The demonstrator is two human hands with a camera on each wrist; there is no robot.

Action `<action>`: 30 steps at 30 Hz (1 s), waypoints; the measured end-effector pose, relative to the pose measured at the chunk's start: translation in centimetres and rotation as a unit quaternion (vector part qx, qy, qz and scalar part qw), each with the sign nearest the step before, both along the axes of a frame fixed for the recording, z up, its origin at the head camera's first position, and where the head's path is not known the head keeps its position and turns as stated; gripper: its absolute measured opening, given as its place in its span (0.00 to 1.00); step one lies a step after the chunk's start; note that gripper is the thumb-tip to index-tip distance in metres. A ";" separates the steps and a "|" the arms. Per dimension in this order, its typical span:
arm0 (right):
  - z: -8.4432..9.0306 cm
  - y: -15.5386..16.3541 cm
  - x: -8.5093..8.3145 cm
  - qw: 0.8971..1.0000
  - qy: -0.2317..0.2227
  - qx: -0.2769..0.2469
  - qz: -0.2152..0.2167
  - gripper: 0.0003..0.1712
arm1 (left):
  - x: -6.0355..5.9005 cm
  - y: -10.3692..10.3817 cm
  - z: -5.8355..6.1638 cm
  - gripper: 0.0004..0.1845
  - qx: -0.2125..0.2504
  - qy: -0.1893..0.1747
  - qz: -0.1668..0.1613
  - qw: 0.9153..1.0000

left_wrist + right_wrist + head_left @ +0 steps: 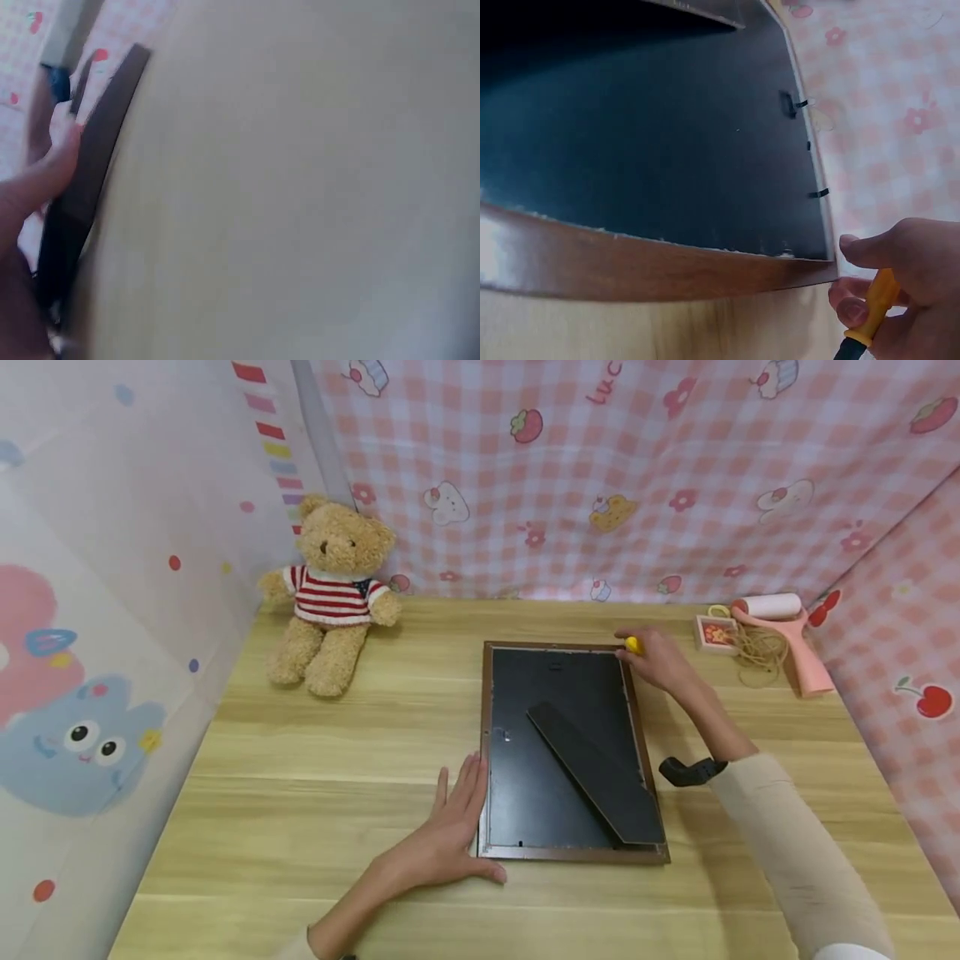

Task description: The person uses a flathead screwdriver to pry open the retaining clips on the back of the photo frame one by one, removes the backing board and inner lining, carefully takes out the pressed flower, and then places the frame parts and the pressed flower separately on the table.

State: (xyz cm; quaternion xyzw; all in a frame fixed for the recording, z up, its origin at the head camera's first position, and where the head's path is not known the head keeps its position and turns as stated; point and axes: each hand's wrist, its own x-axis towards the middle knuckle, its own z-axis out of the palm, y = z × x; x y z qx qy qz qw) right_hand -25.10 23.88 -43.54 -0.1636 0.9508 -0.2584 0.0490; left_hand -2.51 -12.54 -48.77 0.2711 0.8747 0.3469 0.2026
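Your left hand [450, 835] lies nearest the camera, flat on the tabletop [300, 777] with its fingers [468, 785] straight and pressed against the left edge of the picture frame [570, 752]. That frame lies face down at the middle of the tabletop, its black backing board up and its folded stand [596, 772] running diagonally toward the frame's near right corner. Your right hand [660, 660] sits at the frame's far right corner, its fingers [877, 251] curled round a small tool with a yellow handle [874, 304]; the tool's tip is not visible. Left of the frame, against the far wall, a teddy bear [330, 597] in a striped sweater sits upright. Right of the frame, well apart, lie a pink lint roller [787, 635], a coil of twine [757, 647] and a small square box [716, 633].
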 end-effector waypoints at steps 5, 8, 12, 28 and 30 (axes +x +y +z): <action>-1.6 0.1 -0.8 1.000 -0.005 0.005 -0.006 0.16 | 0.7 0.5 -1.5 0.79 0.005 0.037 0.022 0.999; -2.0 0.4 -0.8 1.000 -0.003 0.006 -0.017 0.12 | 0.3 -0.1 -1.6 0.77 0.003 0.054 0.011 0.998; -2.0 1.6 -0.8 1.000 0.008 0.016 -0.018 0.11 | -1.3 -1.8 -1.0 0.70 -0.005 0.079 -0.006 0.997; -1.4 7.0 2.9 0.999 0.017 0.043 0.003 0.10 | -8.2 -4.8 -1.1 0.26 0.021 0.187 0.285 0.940; -1.2 7.4 3.4 0.999 0.009 0.045 0.004 0.11 | -8.7 -4.5 -1.0 0.20 0.018 0.186 0.317 0.930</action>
